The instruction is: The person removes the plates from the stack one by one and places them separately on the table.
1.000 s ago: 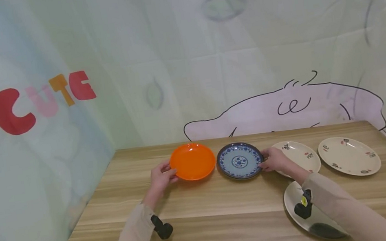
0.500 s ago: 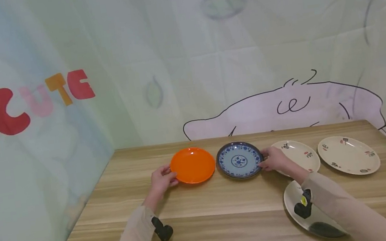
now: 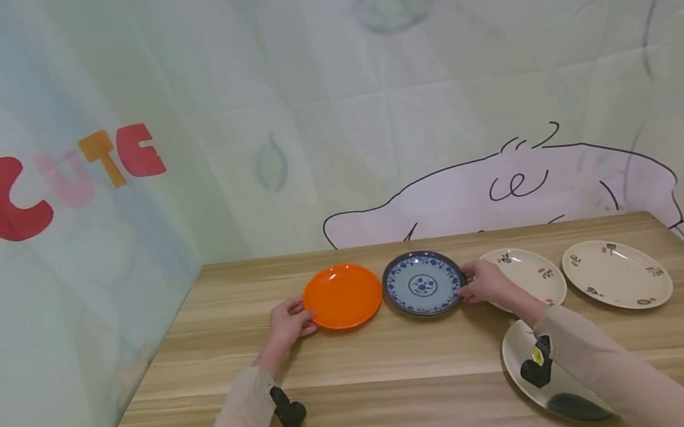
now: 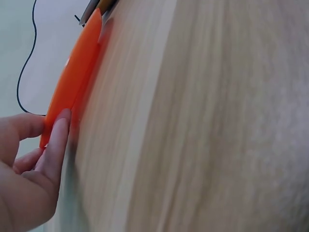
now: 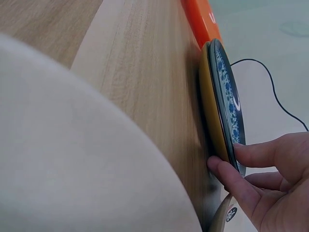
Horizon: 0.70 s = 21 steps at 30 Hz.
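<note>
A glossy orange plate [image 3: 342, 297] is at the back of the wooden table, its left rim pinched by my left hand [image 3: 288, 323]. In the left wrist view the plate [image 4: 72, 77] appears edge-on, with a finger along its underside. To its right lies a blue flower-patterned plate [image 3: 422, 284] with a dark rim. My right hand [image 3: 488, 282] pinches that rim on the right side, thumb on top and a finger underneath. The right wrist view shows a second rim with a yellow outer side [image 5: 211, 104] directly beneath the blue plate.
Two cream plates with small printed motifs, a nearer one [image 3: 538, 277] and a far-right one [image 3: 616, 275], lie to the right. A pale plate with a dark grey patch [image 3: 575, 405] sits under my right forearm, partly hidden. A printed curtain [image 3: 274, 106] hangs behind the table [image 3: 371, 421].
The orange plate's far edge has come down and the plate has shifted slightly toward me, with my left hand still at its rim. The blue plate and right hand have hardly moved.
</note>
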Each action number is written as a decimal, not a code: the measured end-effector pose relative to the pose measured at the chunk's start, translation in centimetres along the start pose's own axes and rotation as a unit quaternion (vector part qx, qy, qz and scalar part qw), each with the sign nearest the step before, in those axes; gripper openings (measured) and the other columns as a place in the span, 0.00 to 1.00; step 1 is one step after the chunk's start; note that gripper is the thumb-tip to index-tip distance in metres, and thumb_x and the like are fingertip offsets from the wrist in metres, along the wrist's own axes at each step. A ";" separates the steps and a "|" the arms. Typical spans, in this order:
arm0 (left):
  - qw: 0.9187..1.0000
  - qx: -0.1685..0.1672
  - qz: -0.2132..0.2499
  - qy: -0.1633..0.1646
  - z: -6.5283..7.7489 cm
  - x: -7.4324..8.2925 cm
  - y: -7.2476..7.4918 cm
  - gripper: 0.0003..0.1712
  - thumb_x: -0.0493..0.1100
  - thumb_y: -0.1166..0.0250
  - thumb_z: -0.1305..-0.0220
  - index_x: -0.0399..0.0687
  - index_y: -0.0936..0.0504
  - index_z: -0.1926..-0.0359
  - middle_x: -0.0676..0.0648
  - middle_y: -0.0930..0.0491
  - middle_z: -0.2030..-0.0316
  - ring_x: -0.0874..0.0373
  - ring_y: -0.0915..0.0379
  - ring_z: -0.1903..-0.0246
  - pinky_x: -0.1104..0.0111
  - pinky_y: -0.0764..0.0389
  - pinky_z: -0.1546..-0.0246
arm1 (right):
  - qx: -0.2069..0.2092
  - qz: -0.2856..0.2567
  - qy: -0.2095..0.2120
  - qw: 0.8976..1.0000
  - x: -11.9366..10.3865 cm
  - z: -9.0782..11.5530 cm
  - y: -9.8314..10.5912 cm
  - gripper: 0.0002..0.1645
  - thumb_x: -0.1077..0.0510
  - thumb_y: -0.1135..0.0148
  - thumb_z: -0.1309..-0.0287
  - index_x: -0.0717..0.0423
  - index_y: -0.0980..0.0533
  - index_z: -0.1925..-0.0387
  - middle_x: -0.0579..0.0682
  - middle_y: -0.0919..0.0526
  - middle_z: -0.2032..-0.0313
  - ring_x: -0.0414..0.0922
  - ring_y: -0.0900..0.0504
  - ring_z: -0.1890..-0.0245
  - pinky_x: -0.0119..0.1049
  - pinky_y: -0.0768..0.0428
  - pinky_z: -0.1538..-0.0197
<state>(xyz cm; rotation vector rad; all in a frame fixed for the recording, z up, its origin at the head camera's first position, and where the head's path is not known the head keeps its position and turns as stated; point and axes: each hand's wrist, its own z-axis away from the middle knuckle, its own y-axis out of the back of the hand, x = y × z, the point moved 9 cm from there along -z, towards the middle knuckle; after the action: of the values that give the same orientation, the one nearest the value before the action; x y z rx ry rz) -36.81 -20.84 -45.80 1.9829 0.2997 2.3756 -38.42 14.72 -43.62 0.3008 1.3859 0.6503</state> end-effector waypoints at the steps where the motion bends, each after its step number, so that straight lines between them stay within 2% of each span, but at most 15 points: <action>1: 1.000 -0.002 -0.005 0.000 0.0 0.0 0.0 0.25 0.28 0.45 0.40 0.25 0.37 0.41 0.28 0.31 0.49 0.63 0.24 0.76 0.71 0.19 0.71 | 0.001 0.001 -0.001 1.000 0.0 0.0 0.0 0.31 0.72 0.42 0.50 0.78 0.38 0.44 0.73 0.30 0.50 0.47 0.19 0.68 0.34 0.18 0.66; 15: 0.999 -0.011 -0.033 0.004 -0.3 -0.6 0.3 0.25 0.29 0.43 0.41 0.25 0.35 0.43 0.30 0.29 0.51 0.63 0.25 0.77 0.73 0.19 0.73 | 0.002 -0.004 -0.005 1.000 0.2 -0.1 -0.1 0.32 0.71 0.41 0.50 0.78 0.39 0.44 0.73 0.31 0.49 0.48 0.19 0.68 0.34 0.18 0.66; 21: 0.998 0.012 -0.058 0.001 -0.4 0.1 1.2 0.26 0.28 0.41 0.44 0.25 0.35 0.43 0.32 0.30 0.54 0.61 0.25 0.76 0.71 0.19 0.71 | -0.005 -0.003 0.008 1.000 0.0 0.0 0.0 0.33 0.70 0.39 0.52 0.79 0.39 0.44 0.74 0.30 0.51 0.48 0.19 0.69 0.33 0.18 0.67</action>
<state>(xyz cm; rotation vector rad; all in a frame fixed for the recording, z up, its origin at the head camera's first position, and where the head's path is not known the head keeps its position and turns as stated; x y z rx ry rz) -37.09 -22.01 -45.58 1.9165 0.4328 2.3156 -38.45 14.73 -43.65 0.2846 1.3987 0.6559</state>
